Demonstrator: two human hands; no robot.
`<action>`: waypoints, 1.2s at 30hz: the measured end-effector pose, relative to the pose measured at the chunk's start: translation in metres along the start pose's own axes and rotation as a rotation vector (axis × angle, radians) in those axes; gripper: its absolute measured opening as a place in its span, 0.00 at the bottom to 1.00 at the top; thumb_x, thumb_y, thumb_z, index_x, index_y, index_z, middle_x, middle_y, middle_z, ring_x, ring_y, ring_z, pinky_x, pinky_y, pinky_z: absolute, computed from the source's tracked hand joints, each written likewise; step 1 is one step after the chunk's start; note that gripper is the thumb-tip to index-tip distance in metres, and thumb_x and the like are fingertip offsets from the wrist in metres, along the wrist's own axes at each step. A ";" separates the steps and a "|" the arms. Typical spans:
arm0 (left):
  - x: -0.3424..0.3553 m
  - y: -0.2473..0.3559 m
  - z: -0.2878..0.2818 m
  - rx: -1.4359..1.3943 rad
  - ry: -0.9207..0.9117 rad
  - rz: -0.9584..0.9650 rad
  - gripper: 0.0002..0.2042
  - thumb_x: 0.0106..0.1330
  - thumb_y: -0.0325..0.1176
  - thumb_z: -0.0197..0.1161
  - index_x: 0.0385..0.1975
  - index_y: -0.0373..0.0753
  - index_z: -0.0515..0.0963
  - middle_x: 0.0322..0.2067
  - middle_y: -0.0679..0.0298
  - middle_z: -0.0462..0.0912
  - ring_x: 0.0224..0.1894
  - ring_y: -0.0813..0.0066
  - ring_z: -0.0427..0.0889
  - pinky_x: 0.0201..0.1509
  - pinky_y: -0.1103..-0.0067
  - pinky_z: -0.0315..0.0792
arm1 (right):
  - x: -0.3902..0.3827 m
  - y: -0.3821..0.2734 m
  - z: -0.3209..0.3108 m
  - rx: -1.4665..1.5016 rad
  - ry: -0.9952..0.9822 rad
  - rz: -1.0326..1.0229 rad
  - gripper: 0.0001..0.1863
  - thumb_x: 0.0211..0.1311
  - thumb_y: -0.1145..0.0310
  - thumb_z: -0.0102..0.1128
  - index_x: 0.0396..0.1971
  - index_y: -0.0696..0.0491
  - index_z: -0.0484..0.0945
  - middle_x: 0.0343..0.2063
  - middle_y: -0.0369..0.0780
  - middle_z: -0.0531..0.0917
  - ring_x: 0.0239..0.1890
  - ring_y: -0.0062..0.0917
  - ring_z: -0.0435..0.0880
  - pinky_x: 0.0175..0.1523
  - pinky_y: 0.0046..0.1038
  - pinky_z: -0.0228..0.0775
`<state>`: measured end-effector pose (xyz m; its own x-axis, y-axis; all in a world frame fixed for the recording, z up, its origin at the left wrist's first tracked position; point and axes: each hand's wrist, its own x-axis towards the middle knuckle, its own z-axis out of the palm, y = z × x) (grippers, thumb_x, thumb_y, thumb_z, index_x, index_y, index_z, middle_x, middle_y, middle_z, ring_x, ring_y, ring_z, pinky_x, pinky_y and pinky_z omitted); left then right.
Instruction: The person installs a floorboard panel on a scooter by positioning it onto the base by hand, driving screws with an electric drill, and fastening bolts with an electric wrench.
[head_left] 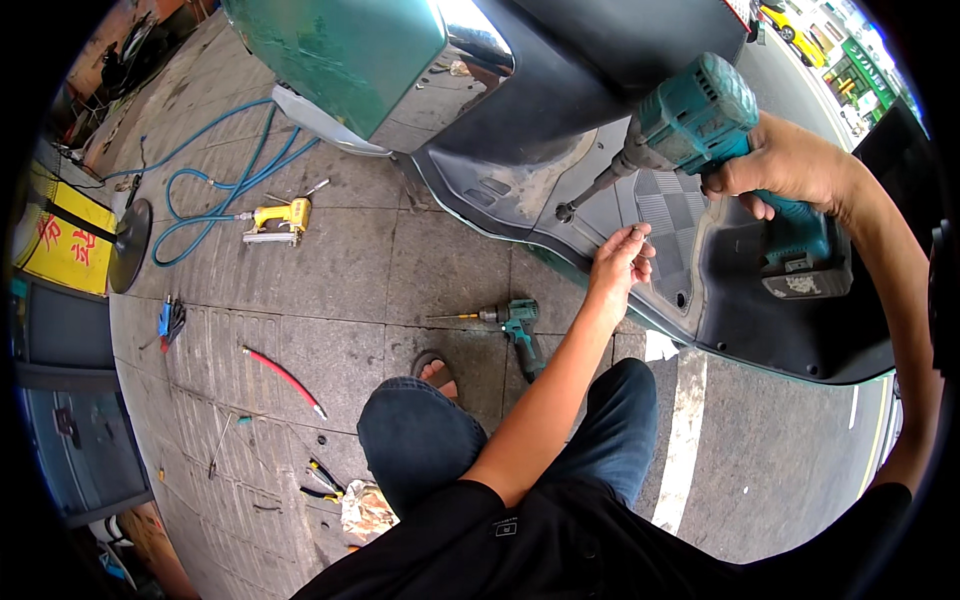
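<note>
My right hand (790, 165) is wrapped round the grip of a teal cordless drill (695, 115) with a dark battery at its base. Its long bit slants down to the left, and the tip is at a dark hole in the footboard (600, 170) of a green scooter (340, 60); whether it touches cannot be made out. Below the tip, my left hand (622, 262) hovers over the footboard's edge, fingertips pinched together. Anything between them is too small to name.
A second teal drill (520, 328) lies on the paving by my foot. Further left are a yellow air stapler (280, 218) on a blue hose (190, 225), a red hose piece (285, 378), pliers (325, 480) and a yellow sign (65, 240). The road runs along the right.
</note>
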<state>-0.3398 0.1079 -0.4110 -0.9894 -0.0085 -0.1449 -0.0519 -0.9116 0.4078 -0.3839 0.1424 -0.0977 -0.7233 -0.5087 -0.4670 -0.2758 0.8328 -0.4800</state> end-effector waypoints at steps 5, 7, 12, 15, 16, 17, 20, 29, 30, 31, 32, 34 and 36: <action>0.000 -0.001 0.007 -0.024 0.003 -0.013 0.13 0.68 0.39 0.59 0.47 0.41 0.76 0.29 0.66 0.78 0.24 0.80 0.73 0.29 0.81 0.69 | -0.005 0.001 -0.003 0.043 0.020 0.033 0.12 0.48 0.68 0.63 0.30 0.60 0.81 0.25 0.37 0.83 0.15 0.16 0.74 0.19 0.19 0.66; 0.003 -0.008 0.015 -0.201 0.003 -0.016 0.10 0.69 0.38 0.58 0.44 0.43 0.76 0.29 0.66 0.78 0.24 0.80 0.71 0.30 0.81 0.69 | -0.010 0.018 -0.006 0.127 0.038 0.060 0.12 0.48 0.67 0.63 0.30 0.61 0.81 0.26 0.37 0.84 0.15 0.16 0.74 0.20 0.19 0.66; 0.011 0.035 -0.009 -0.766 -0.077 0.022 0.10 0.74 0.34 0.46 0.39 0.38 0.74 0.39 0.60 0.82 0.25 0.80 0.71 0.33 0.81 0.69 | -0.020 0.071 0.021 0.352 0.083 -0.035 0.21 0.52 0.61 0.65 0.42 0.61 0.77 0.29 0.38 0.83 0.19 0.15 0.75 0.23 0.18 0.70; 0.015 0.034 -0.004 -0.846 -0.120 -0.075 0.10 0.74 0.32 0.44 0.44 0.39 0.73 0.43 0.60 0.81 0.26 0.78 0.72 0.35 0.79 0.71 | -0.051 0.074 0.046 0.364 0.122 -0.010 0.21 0.56 0.69 0.64 0.49 0.59 0.74 0.34 0.37 0.84 0.20 0.13 0.74 0.25 0.18 0.69; 0.016 0.033 0.000 -0.867 -0.186 -0.125 0.10 0.74 0.32 0.43 0.46 0.40 0.72 0.45 0.61 0.80 0.27 0.77 0.72 0.36 0.79 0.72 | -0.060 0.081 0.056 0.455 0.154 -0.025 0.20 0.56 0.70 0.63 0.48 0.61 0.74 0.34 0.38 0.84 0.20 0.13 0.73 0.25 0.18 0.69; 0.008 0.028 0.013 -0.838 -0.152 -0.128 0.09 0.73 0.31 0.44 0.46 0.40 0.72 0.46 0.61 0.80 0.27 0.77 0.72 0.37 0.77 0.72 | -0.067 0.090 0.064 0.491 0.176 -0.028 0.19 0.56 0.71 0.62 0.48 0.62 0.74 0.34 0.39 0.83 0.20 0.13 0.73 0.25 0.17 0.69; -0.003 0.026 0.035 -0.730 -0.168 -0.133 0.10 0.74 0.32 0.43 0.46 0.41 0.72 0.47 0.61 0.80 0.29 0.78 0.74 0.39 0.76 0.73 | -0.091 0.121 0.089 0.706 0.291 -0.017 0.17 0.56 0.74 0.60 0.45 0.65 0.75 0.34 0.41 0.83 0.20 0.14 0.73 0.24 0.17 0.68; -0.050 -0.027 0.059 0.156 -0.195 -0.166 0.12 0.69 0.35 0.57 0.48 0.38 0.76 0.33 0.66 0.79 0.30 0.80 0.76 0.34 0.80 0.71 | -0.139 0.230 0.237 1.594 0.565 -0.195 0.26 0.51 0.66 0.65 0.49 0.62 0.70 0.34 0.46 0.80 0.14 0.20 0.72 0.20 0.24 0.69; -0.052 -0.041 0.059 0.246 -0.198 -0.215 0.11 0.69 0.34 0.57 0.47 0.37 0.77 0.32 0.67 0.79 0.29 0.79 0.76 0.33 0.80 0.71 | -0.148 0.236 0.245 1.700 0.590 -0.213 0.24 0.52 0.67 0.64 0.48 0.62 0.71 0.35 0.47 0.80 0.15 0.21 0.72 0.21 0.24 0.70; -0.054 -0.050 0.055 0.200 -0.180 -0.244 0.11 0.68 0.34 0.58 0.47 0.37 0.77 0.31 0.67 0.79 0.28 0.79 0.76 0.32 0.80 0.71 | -0.154 0.246 0.255 1.772 0.600 -0.250 0.24 0.52 0.67 0.63 0.48 0.62 0.70 0.35 0.46 0.80 0.15 0.21 0.72 0.21 0.24 0.69; -0.053 -0.053 0.046 0.145 -0.179 -0.246 0.10 0.69 0.34 0.58 0.46 0.39 0.77 0.32 0.66 0.80 0.29 0.78 0.77 0.34 0.79 0.72 | -0.159 0.255 0.265 1.803 0.621 -0.242 0.24 0.52 0.67 0.63 0.48 0.62 0.70 0.35 0.46 0.80 0.15 0.21 0.72 0.21 0.24 0.69; -0.046 -0.048 0.034 0.036 -0.037 -0.242 0.08 0.70 0.35 0.57 0.44 0.41 0.77 0.34 0.65 0.82 0.33 0.77 0.80 0.38 0.78 0.75 | -0.171 0.274 0.279 1.880 0.697 -0.195 0.22 0.53 0.67 0.63 0.46 0.62 0.71 0.33 0.45 0.80 0.15 0.20 0.71 0.21 0.24 0.68; -0.033 -0.043 0.022 -0.003 0.031 -0.196 0.08 0.71 0.36 0.55 0.43 0.43 0.77 0.40 0.63 0.82 0.40 0.75 0.81 0.43 0.77 0.77 | -0.184 0.286 0.287 1.828 0.764 -0.147 0.19 0.53 0.67 0.61 0.41 0.63 0.73 0.31 0.45 0.81 0.15 0.20 0.70 0.20 0.23 0.67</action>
<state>-0.3080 0.1564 -0.4044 -0.9559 0.1563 -0.2487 -0.2423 -0.8983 0.3666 -0.1484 0.4114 -0.3624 -0.9692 0.0559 -0.2398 0.1532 -0.6256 -0.7650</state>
